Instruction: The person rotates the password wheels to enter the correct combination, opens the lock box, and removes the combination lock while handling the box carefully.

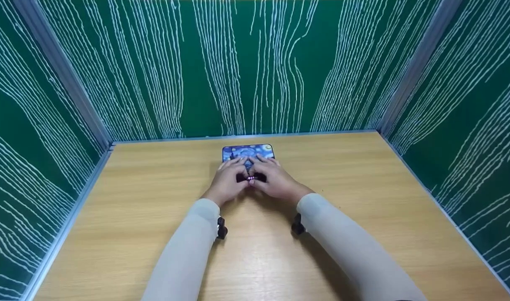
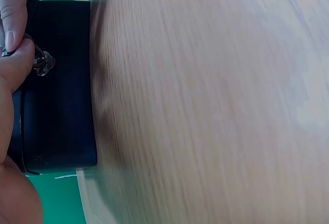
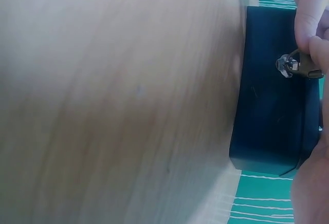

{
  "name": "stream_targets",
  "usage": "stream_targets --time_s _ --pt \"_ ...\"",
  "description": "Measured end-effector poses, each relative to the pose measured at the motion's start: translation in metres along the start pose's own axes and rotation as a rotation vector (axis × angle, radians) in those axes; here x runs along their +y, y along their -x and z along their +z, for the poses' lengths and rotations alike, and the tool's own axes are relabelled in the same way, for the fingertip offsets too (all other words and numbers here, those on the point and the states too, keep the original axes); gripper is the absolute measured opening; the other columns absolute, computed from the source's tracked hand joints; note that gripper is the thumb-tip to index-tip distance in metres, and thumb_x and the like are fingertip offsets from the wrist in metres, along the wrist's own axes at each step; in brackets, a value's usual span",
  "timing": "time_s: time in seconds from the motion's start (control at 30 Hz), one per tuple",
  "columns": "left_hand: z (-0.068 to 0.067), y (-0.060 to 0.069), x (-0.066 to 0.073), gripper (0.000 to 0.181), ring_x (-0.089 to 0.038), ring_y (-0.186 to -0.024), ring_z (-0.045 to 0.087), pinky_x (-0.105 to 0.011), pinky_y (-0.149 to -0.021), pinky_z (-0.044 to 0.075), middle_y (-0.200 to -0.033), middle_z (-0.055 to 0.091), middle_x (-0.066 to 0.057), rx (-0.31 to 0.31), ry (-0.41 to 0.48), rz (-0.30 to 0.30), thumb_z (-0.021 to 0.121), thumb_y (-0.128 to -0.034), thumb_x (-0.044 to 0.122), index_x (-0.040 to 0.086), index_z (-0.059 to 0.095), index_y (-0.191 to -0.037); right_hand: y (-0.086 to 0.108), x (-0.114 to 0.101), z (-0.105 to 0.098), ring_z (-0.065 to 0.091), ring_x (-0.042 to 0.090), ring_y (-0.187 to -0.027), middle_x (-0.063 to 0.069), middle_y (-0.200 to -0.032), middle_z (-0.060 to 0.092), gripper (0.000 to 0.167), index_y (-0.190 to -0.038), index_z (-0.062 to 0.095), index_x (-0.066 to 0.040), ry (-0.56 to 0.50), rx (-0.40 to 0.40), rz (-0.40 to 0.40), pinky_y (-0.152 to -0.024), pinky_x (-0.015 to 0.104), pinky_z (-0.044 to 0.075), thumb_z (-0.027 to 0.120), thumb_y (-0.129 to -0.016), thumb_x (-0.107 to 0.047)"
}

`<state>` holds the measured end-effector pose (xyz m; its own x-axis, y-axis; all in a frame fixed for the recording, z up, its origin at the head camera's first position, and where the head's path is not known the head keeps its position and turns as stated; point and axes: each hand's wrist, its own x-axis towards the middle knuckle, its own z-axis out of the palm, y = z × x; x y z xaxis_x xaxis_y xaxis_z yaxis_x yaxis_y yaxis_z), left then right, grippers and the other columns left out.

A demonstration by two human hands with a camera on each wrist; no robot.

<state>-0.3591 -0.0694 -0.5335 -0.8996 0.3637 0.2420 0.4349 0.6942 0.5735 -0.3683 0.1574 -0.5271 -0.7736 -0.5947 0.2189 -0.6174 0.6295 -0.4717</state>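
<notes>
Both hands meet at the front of a dark box, the left hand point(image 1: 229, 180) and the right hand point(image 1: 276, 180) bent around it from either side, with fingers lying over its lid point(image 1: 247, 150). Thumbs and forefingers come together in a pinch on a small padlock point(image 3: 309, 69), which hangs between them from a metal clasp point(image 3: 284, 66) on the box's near face. The lid, printed with a swirling blue picture, shows just beyond the fingertips. The box stands on the wood-grained surface point(image 1: 154, 209), ahead of both wrists. Pale sleeves point(image 1: 183, 251) cover the forearms behind the hands, and green walls point(image 1: 200, 104) with white wavy lines rise beyond.
</notes>
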Motion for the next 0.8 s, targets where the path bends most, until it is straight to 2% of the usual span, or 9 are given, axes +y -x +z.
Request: stream_targets --time_s 0.23,0.53,0.7,0.8 --pt "0.0008 0.0004 -0.0014 0.011 -0.031 -0.172 0.039 -0.055 -0.147 0.014 -0.177 0.05 -0.004 0.006 -0.001 0.004 0.087 -0.1003 0.019 0.014 0.077 -0.102 0.0002 -0.002 -0.0006 0.025 0.041 -0.176 0.008 -0.184 0.039 0.021 -0.121 0.071 -0.017 0.02 -0.023 0.013 -0.145 0.068 0.011 0.068 -0.113 -0.036" --pt "0.0002 -0.0003 0.0006 0.012 -0.029 -0.172 0.04 -0.053 -0.147 0.016 -0.178 0.05 -0.003 0.001 0.0 -0.014 0.087 -0.1011 0.019 0.014 0.077 -0.104 -0.0001 -0.0009 0.0001 0.027 0.043 -0.175 0.008 -0.181 0.046 0.021 -0.125 0.07 -0.015 0.016 -0.001 -0.006 -0.143 0.072 0.014 0.071 -0.112 -0.032" --pt "-0.0008 0.0 0.0015 0.013 -0.031 -0.171 0.042 -0.054 -0.147 0.018 -0.176 0.052 -0.006 0.009 0.01 -0.001 0.088 -0.1007 0.02 0.012 0.078 -0.102 -0.0009 0.0 0.0009 0.027 0.045 -0.175 0.011 -0.183 0.041 0.02 -0.124 0.071 -0.013 0.017 0.005 -0.028 -0.142 0.074 0.015 0.072 -0.111 -0.029" --pt "-0.0007 0.0001 0.0005 0.012 -0.031 -0.171 0.041 -0.054 -0.147 0.017 -0.177 0.051 -0.005 0.006 0.014 -0.006 0.087 -0.101 0.02 0.013 0.078 -0.102 -0.0012 -0.0009 0.0013 0.026 0.045 -0.175 0.012 -0.183 0.041 0.019 -0.122 0.071 -0.014 0.015 0.0 -0.014 -0.142 0.073 0.014 0.072 -0.111 -0.03"
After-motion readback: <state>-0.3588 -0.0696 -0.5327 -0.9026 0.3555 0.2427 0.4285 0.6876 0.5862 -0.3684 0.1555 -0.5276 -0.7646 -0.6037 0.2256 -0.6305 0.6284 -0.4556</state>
